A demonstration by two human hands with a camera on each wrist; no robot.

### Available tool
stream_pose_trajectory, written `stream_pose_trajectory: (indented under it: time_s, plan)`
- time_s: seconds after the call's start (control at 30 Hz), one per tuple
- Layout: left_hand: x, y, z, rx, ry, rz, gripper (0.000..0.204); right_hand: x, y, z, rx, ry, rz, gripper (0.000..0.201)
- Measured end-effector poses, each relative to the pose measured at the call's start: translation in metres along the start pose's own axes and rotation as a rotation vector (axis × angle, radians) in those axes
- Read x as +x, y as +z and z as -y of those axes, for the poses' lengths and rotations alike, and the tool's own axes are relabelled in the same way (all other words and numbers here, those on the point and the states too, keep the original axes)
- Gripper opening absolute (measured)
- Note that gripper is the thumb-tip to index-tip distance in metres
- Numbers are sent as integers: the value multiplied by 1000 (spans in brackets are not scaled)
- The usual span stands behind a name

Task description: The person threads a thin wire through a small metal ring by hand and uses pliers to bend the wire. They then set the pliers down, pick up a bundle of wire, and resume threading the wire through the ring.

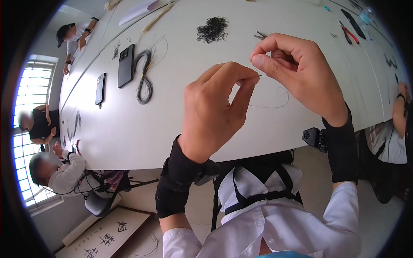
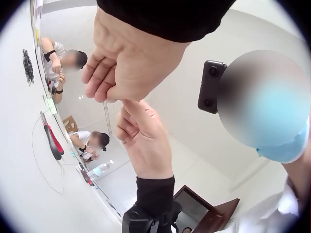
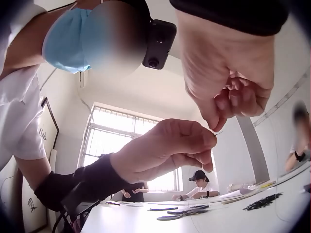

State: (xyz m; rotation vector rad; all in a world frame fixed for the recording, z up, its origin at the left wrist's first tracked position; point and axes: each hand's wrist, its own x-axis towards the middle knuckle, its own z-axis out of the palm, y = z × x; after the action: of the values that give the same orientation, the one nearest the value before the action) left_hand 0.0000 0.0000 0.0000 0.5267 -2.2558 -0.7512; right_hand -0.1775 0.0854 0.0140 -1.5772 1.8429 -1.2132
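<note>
My left hand [image 1: 215, 103] is raised over the white table, thumb and forefinger pinching a small dark piece [image 1: 260, 75] with only its tip showing. What kind of piece it is I cannot tell. Just to the right, my right hand [image 1: 305, 73] pinches a thin clear line [image 1: 287, 101] between thumb and forefinger, close to that tip. The line curls in a loose loop below the hands. In the left wrist view the right hand [image 2: 146, 145] sits right against the left fingertips; the right wrist view shows the left hand [image 3: 165, 148] under the right fingers.
A pile of small black pieces [image 1: 212, 29] lies beyond my hands. Leftward are a coil of dark line [image 1: 145, 81] and two phones, the larger one [image 1: 126, 66] beside the coil. Red-handled pliers [image 1: 347, 33] lie far right. Other people sit around the table [image 1: 172, 137].
</note>
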Motion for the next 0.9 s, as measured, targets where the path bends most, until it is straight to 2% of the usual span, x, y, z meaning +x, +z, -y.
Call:
stream_pose_trajectory:
  time_s: [0.07,0.27,0.37,0.5,0.6,0.7,0.73,0.83,0.9]
  plan:
    - [0,1,0,-30,12,-9,8,2,2,-12,80,-17,-1,18]
    - [-1,2,6,-117,-67,-64,6,-14,11,-7,177,160,65,15]
    - [0,3,9,-66,-77,-73,5,-24,17,5,70,148,2,14]
    - [1,9,20,-70,65,-141,11,-27,24,8,-142,-207,-151,9]
    - [0,9,18,-38,85,-109,11,-20,18,9,-161,-261,-143,8]
    - [-2,8,12,-62,54,-67,12,-9,6,12,-7,-30,6,8]
    - [-3,8,12,-67,67,-62,13,-4,5,5,42,-23,23,16]
    - [-4,4,7,-37,54,-35,10,3,3,-10,274,121,142,22]
    - [-4,4,8,-37,67,-51,11,3,7,-21,339,105,147,24]
